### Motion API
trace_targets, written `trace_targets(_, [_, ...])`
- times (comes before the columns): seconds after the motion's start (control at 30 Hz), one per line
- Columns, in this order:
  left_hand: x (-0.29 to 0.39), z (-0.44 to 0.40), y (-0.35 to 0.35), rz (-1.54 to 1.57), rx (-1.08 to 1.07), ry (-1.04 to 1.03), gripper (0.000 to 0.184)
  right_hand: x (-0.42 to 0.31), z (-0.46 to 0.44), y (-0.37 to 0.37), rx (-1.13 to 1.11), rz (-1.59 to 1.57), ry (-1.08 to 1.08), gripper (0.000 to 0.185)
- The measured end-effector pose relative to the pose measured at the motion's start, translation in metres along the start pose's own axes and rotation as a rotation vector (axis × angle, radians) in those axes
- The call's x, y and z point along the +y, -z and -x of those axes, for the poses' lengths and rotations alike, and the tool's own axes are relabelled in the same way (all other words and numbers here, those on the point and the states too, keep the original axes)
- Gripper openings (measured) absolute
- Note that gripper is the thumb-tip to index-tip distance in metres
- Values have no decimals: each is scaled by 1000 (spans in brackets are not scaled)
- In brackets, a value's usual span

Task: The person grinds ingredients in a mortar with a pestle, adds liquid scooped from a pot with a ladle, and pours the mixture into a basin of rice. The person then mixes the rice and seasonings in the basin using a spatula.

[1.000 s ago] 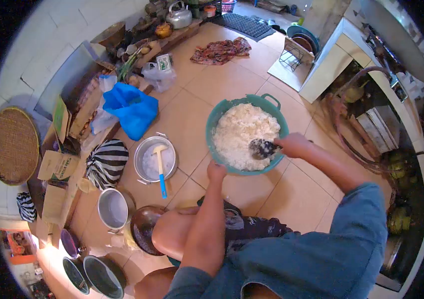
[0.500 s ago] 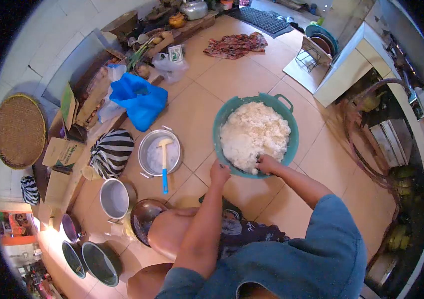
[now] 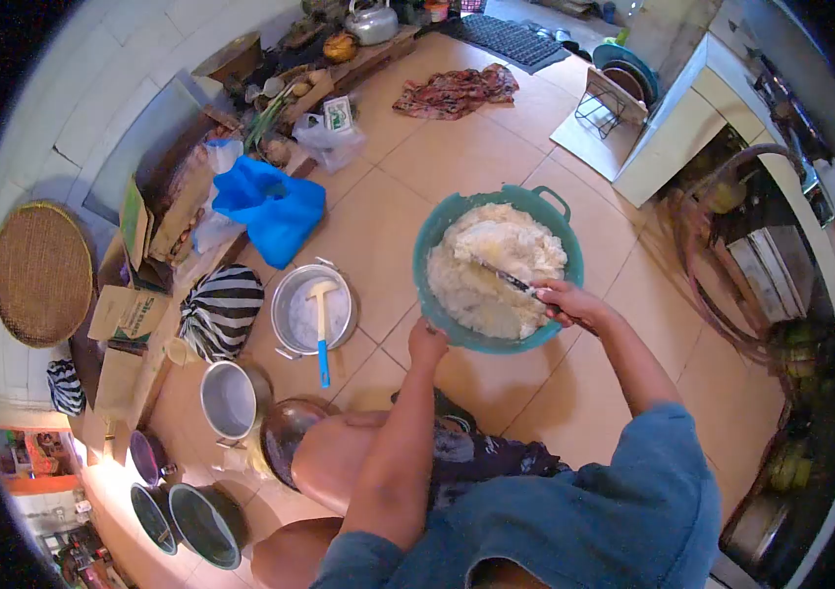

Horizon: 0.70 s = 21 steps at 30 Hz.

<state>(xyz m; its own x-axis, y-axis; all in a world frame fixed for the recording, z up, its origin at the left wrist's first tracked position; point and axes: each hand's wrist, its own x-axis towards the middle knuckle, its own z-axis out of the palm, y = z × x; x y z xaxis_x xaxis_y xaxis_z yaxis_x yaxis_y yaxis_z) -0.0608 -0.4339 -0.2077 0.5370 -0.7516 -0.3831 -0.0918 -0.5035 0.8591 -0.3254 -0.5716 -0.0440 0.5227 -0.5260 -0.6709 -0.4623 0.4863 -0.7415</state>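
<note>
A green plastic basin point(image 3: 421, 257) with a loop handle sits on the tiled floor, heaped with a white, clumpy food point(image 3: 525, 236) that looks like cooked rice. My left hand point(image 3: 427, 344) is closed at the basin's near left rim. In my right hand point(image 3: 570, 302), over the right side of the basin, is a spoon point(image 3: 513, 281) with a dark, patterned handle. Its far end points left into the white food, so the bowl of the spoon is hidden.
Left of the basin, a metal pot point(image 3: 281, 306) holds a blue-handled paddle point(image 3: 323, 339). Another metal pot point(image 3: 231, 398) and dark basins point(image 3: 206, 525) stand nearer. Beyond lie a striped bundle point(image 3: 221, 312), a blue bag point(image 3: 270, 208) and a crumpled cloth point(image 3: 457, 91). Shelves point(image 3: 722, 108) line the right.
My right hand has risen from the near edge of the food and moved right, now showing the spoon across the heap. The heap's surface has been turned. My left hand stays at the rim.
</note>
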Motion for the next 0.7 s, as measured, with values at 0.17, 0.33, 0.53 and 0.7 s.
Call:
trace_targets(0.17, [19, 6, 3, -198, -27, 40, 32, 47, -48, 19, 442, 623, 546, 43])
trace_targets(0.33, [0, -5, -6, -175, 38, -3, 28, 56, -98, -67, 518, 946, 16, 48])
trace_targets(0.53, [-22, -22, -4, -65, -84, -4, 27, 105, -69, -84, 287, 1301, 215, 38])
trace_targets(0.7, [-28, -21, -10, -102, -11, -23, 32, 25, 17, -54, 90, 623, 60, 37])
